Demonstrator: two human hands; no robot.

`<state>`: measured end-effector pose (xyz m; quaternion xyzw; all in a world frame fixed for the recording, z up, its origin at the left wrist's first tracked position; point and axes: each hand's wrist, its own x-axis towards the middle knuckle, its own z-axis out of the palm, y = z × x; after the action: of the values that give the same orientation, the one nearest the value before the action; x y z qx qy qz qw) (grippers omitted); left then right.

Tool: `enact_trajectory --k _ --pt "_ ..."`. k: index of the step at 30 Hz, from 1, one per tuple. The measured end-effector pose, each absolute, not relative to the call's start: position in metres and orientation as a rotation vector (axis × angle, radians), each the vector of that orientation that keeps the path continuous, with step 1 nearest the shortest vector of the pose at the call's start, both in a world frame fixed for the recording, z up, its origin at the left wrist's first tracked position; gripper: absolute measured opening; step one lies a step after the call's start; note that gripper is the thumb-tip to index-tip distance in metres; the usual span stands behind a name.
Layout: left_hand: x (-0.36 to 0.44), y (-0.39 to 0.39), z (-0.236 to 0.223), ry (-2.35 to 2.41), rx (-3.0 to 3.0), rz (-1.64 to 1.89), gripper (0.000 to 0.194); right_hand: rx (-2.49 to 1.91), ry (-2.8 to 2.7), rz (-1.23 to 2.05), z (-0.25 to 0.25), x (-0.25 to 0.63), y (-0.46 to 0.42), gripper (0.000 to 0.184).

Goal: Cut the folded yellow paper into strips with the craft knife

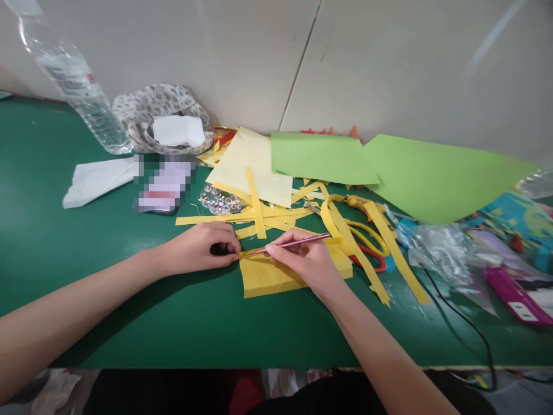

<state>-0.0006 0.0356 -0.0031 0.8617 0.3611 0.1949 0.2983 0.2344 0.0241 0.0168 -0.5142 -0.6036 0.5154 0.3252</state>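
A folded yellow paper (276, 282) lies in front of me, creased lengthwise. At its upper left corner my left hand (207, 248) is closed, thumb and fingertips pinching the edge. My right hand (305, 256) rests over the paper's middle and grips a slim pink pen (309, 239). The pen slants to the left, its tip on the paper close to my left fingertips. Just beyond both hands, several cut yellow strips (257, 207) lie crossed over each other. My right hand covers part of the paper's right half.
Scissors with yellow-and-red handles (371, 245) lie among strips at right. Green paper (436, 173) and a pale yellow sheet (250, 161) lie behind. At left are a phone (166, 184), a water bottle (82, 92) and a spotted pouch (159, 104). A black cable (462, 317) crosses the right.
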Motion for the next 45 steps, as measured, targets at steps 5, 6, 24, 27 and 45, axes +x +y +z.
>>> enact_trajectory --k 5,6,24,27,45 --pt "0.000 0.035 -0.003 0.957 2.290 0.521 0.011 -1.374 -1.595 1.355 0.018 0.233 0.023 0.017" --pt "0.000 0.035 -0.003 0.953 2.291 0.520 0.011 -1.376 -1.593 1.361 0.018 0.233 0.023 0.017" --pt "0.000 0.035 -0.002 0.936 2.323 0.521 0.011 -1.383 -1.439 1.359 0.009 0.238 0.025 0.022" --pt "-0.001 0.035 -0.004 0.948 2.318 0.514 0.011 -1.378 -1.444 1.368 0.008 0.240 0.026 0.021" --pt "-0.001 0.034 -0.004 0.953 2.301 0.529 0.010 -1.412 -1.394 1.365 0.006 0.246 0.029 0.025"
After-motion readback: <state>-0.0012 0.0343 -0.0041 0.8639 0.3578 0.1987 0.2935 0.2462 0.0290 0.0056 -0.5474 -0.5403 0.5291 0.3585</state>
